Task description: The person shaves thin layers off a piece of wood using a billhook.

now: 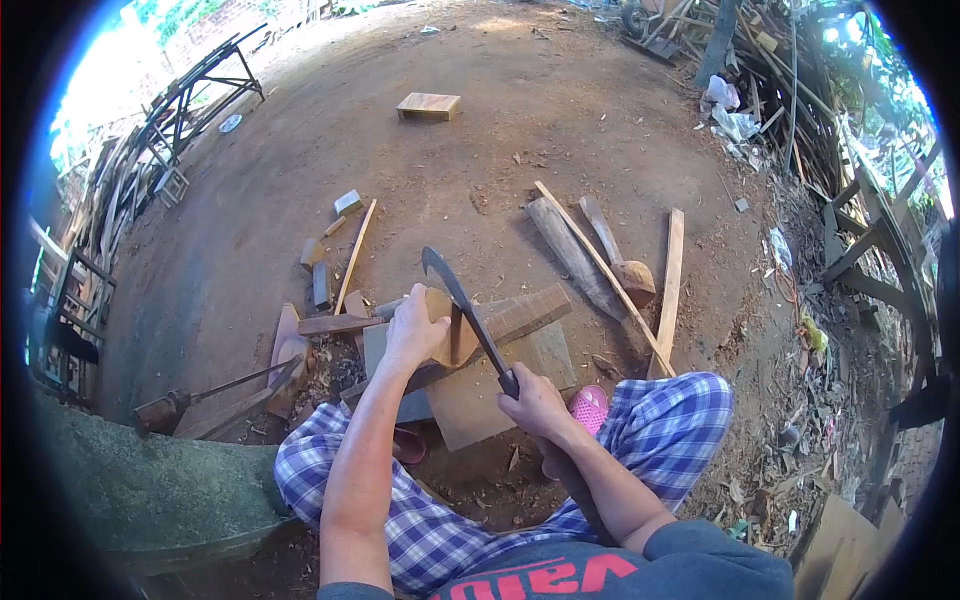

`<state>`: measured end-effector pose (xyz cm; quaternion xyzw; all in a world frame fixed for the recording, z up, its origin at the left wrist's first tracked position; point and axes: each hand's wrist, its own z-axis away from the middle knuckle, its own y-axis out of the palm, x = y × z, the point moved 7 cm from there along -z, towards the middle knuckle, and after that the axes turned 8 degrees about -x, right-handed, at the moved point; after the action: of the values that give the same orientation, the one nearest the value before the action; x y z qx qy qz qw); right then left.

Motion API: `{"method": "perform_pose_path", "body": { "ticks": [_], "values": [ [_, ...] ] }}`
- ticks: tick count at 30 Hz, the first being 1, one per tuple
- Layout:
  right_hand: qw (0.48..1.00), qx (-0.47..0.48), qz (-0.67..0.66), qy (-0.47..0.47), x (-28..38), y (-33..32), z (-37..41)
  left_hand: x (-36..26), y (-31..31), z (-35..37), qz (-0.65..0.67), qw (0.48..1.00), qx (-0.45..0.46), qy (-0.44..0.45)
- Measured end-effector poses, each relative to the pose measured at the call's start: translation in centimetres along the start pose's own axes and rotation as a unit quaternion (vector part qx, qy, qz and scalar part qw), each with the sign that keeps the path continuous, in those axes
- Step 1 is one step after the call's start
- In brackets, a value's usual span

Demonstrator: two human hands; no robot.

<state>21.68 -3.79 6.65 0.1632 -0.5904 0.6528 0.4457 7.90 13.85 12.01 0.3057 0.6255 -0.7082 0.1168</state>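
We have the wood block [462, 338] just to the right of our left hand [418, 325], on top of the thick beam [525, 314], which lies across the stacked boards [470, 405]. Left fingers are clamped on the block's left side and top edge. Right hand [537, 402] is closed round the dark handle [510, 383] of the curved knife [470, 314], fingers wrapped together. The blade slants from the right hand up and leftward, hooked tip beyond the block, edge along its right side; touching or not, we can't tell. Block's long axis seems to point away from us, roughly crosswise to the beam, but foreshortening makes that unsure. Left hand is nearer, already on the block; right hand sits apart, nearer our body.
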Motion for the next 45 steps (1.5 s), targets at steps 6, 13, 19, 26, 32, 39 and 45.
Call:
{"method": "perform_pose_path", "body": {
  "ticks": [6,13,19,26,32,39,45],
  "values": [
    [1.000,-0.001,-0.010,0.000,-0.1,0.1,0.0,0.4,0.2,-0.2,0.010,1.000,-0.007,0.009],
    [1.000,-0.003,-0.004,-0.012,0.3,-0.4,-0.6,-0.1,0.1,-0.8,0.002,1.000,0.016,0.001],
    [1.000,-0.018,-0.004,-0.018,0.2,-0.5,-0.5,-0.1,0.1,-0.8,-0.020,0.999,0.025,-0.020],
    [0.982,0.057,-0.178,0.014,-0.7,0.4,-1.4,0.2,0.1,-0.9,-0.007,1.000,0.016,-0.016],
    [0.995,0.014,-0.100,-0.017,-0.8,0.4,-1.1,-0.5,-0.5,-0.7,-0.008,1.000,-0.009,-0.003],
    [0.998,-0.004,-0.052,-0.020,0.1,-0.9,-0.3,-1.3,-0.4,-0.9,-0.037,0.999,0.038,-0.007],
    [0.996,0.010,-0.083,-0.016,0.4,-0.6,-0.6,-0.9,-0.3,-0.9,-0.035,0.999,0.017,-0.004]
  ]
}}
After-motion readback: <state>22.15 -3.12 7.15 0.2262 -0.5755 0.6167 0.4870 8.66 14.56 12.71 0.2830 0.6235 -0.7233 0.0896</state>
